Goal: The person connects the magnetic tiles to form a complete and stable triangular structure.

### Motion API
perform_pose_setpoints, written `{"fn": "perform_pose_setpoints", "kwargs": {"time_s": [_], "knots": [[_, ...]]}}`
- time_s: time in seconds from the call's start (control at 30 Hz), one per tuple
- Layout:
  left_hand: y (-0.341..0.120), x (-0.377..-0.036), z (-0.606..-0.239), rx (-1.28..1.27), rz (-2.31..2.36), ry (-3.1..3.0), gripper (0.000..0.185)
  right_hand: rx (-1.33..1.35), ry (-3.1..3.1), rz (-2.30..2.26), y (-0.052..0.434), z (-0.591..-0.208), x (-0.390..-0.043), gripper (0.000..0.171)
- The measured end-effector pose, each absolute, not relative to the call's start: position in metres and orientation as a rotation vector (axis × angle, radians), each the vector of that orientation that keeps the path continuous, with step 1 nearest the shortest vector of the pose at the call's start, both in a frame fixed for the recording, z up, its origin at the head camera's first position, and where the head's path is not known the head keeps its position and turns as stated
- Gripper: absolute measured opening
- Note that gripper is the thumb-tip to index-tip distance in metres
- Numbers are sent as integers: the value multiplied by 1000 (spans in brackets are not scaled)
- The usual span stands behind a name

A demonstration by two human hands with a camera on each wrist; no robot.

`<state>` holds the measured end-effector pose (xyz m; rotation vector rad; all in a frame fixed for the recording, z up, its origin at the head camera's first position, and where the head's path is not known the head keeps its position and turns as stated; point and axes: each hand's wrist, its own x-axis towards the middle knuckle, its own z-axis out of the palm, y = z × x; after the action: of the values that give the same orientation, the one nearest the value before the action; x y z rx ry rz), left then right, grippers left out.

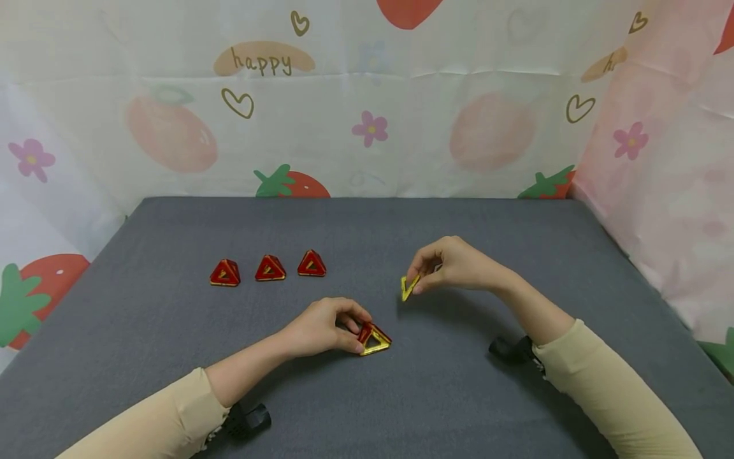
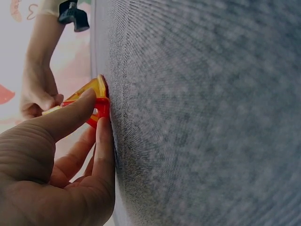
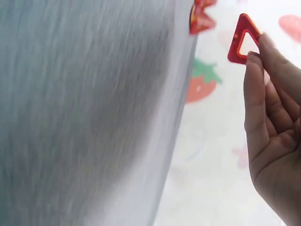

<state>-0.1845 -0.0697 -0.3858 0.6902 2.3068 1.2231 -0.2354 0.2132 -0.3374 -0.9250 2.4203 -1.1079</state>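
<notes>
In the head view, my left hand grips a small structure of triangular magnetic tiles low at the table's middle. Its tiles show red and yellow and lean together; the left wrist view has the thumb across the yellow tile, fingers behind the red part. To the right and farther back, my right hand pinches a single triangular tile by one edge, raised above the cloth. That tile looks yellow from the head and red in the right wrist view, with an open centre.
Three red pyramids of similar tiles stand in a row at the back left: the left one, the middle one and the right one. A grey cloth covers the table. Printed curtains hang behind and beside it.
</notes>
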Motion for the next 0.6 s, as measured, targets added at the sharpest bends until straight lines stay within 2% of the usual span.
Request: {"fn": "perform_pose_setpoints", "kwargs": {"time_s": [0.27, 0.6], "knots": [[-69, -184, -385, 707, 1229, 2309, 39, -1160, 2430, -1118, 191, -337, -214, 11], [-70, -185, -387, 720, 1223, 2310, 39, -1288, 2391, -979, 172, -341, -193, 13]]}}
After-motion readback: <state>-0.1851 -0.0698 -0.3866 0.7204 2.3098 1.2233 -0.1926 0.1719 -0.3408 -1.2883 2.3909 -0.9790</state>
